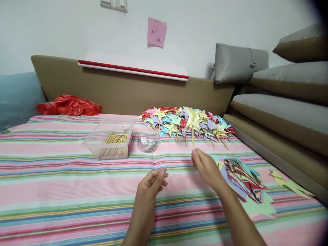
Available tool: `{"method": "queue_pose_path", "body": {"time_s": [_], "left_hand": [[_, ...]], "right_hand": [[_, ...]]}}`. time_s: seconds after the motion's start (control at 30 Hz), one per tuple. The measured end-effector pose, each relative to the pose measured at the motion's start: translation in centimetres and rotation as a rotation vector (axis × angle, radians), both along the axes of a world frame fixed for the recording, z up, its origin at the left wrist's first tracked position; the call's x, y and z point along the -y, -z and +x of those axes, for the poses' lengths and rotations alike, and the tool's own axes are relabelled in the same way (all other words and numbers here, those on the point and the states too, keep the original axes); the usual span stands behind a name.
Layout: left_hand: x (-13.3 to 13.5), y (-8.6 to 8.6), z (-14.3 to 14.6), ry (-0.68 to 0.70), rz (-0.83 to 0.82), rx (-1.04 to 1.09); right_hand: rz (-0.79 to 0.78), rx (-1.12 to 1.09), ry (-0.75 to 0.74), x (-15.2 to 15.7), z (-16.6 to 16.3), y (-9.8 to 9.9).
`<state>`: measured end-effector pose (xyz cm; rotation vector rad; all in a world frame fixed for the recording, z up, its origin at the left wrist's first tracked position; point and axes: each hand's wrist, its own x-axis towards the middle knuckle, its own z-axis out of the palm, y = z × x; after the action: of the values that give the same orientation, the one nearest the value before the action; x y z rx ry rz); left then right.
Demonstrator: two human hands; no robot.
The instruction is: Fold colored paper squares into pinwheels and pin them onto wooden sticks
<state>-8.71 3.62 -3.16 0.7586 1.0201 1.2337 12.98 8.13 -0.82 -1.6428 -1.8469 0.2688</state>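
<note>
My right hand [206,168] is closed round the lower end of a thin wooden stick, which carries a pale yellow paper pinwheel [192,119]. The pinwheel stands upright in front of a heap of finished pinwheels [174,119] in red, blue, yellow, purple and pink. To its left, my left hand [151,184] hovers over the striped cloth with fingers curled in and thumb against them; nothing shows in it. Beside my right wrist lies a pile of cut coloured paper sheets [235,177].
A clear plastic box [94,145] holds many wooden sticks [115,145]. Next to it is a round clear dish [143,147] with small metal pieces. A red plastic bag [71,105] lies at the back left. Yellow paper pieces [289,184] lie near the stacked cushions [287,109] on the right.
</note>
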Motion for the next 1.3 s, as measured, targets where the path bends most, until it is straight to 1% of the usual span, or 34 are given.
{"method": "queue_pose_path", "body": {"time_s": [0.07,0.13,0.23,0.3,0.37,0.47,0.57,0.67,0.73,0.8,0.9,0.97,1.03,1.07,1.13,1.2,1.3], "left_hand": [[0.2,-0.1,-0.3,0.033,0.013,-0.002],[0.4,-0.3,-0.6,0.059,0.025,-0.016],[0.6,-0.5,-1.2,0.076,0.047,-0.049],[0.7,-0.5,-1.6,0.071,0.040,-0.057],[0.8,-0.6,-2.0,0.054,0.014,-0.028],[1.0,-0.8,-2.5,-0.006,-0.023,0.029],[1.2,-0.9,-3.0,-0.050,-0.028,0.035],[1.5,-1.1,-3.5,-0.031,-0.008,0.010],[1.9,-1.2,-3.9,-0.012,0.005,-0.033],[2.3,-1.4,-4.5,0.012,0.023,-0.100],[2.7,-1.6,-5.6,0.058,0.071,-0.238],[2.9,-1.5,-6.4,0.095,0.105,-0.323],[3.1,-1.3,-7.1,0.130,0.134,-0.379],[3.2,-1.1,-7.4,0.150,0.150,-0.405],[3.5,-0.6,-7.7,0.217,0.183,-0.474],[4.1,0.0,-7.7,0.331,0.208,-0.565],[5.1,0.9,-7.2,0.524,0.254,-0.713]], "right_hand": [[0.002,0.064,0.053,-2.7,2.8,-1.6],[-0.028,0.133,0.090,-5.9,5.2,-3.1],[-0.099,0.237,0.125,-11.1,7.1,-4.7],[-0.164,0.291,0.137,-14.1,7.4,-5.0],[-0.212,0.335,0.162,-16.1,7.2,-4.6],[-0.231,0.392,0.200,-16.9,6.2,-3.3],[-0.222,0.441,0.183,-15.6,4.8,-1.9],[-0.218,0.477,0.127,-13.4,3.1,-1.2],[-0.209,0.497,0.088,-12.0,1.9,-1.4],[-0.185,0.513,0.048,-10.6,0.8,-2.0],[-0.128,0.520,0.008,-8.3,0.7,-3.3],[-0.101,0.511,0.014,-6.6,2.4,-4.0],[-0.103,0.495,0.058,-4.5,5.7,-4.0],[-0.117,0.488,0.095,-3.4,7.8,-3.7],[-0.150,0.467,0.176,-1.1,12.1,-2.6],[-0.175,0.434,0.233,1.3,15.9,-1.0],[-0.163,0.375,0.328,4.1,19.4,1.4]]}}
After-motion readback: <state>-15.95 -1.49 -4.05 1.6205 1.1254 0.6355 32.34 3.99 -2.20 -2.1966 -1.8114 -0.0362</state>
